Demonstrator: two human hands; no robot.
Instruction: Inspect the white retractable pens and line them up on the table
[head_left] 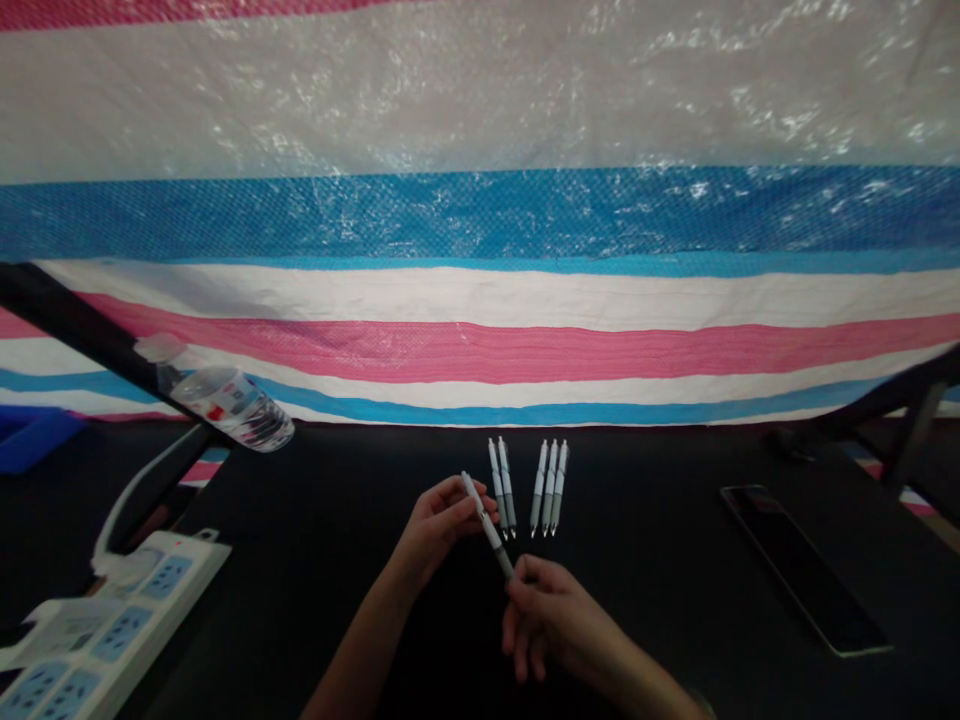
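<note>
A white pen with a grey grip (490, 532) slants between my two hands above the black table. My left hand (442, 520) is closed on its upper part, fingertips beside the white barrel. The thumb and fingers of my right hand (541, 605) pinch its lower, grey end, and the tip is hidden there. Just beyond the hands, two similar pens (502, 488) lie side by side, near the left fingertips. To their right, three more pens (550, 488) lie in a row, pointing the same way.
On the left are a white power strip (124, 625) with plugs, a clear plastic bottle (236, 405) and a blue tray (34, 438). A dark phone (802, 570) lies on the black table (645, 590) at right. A striped sheet (480, 350) hangs behind.
</note>
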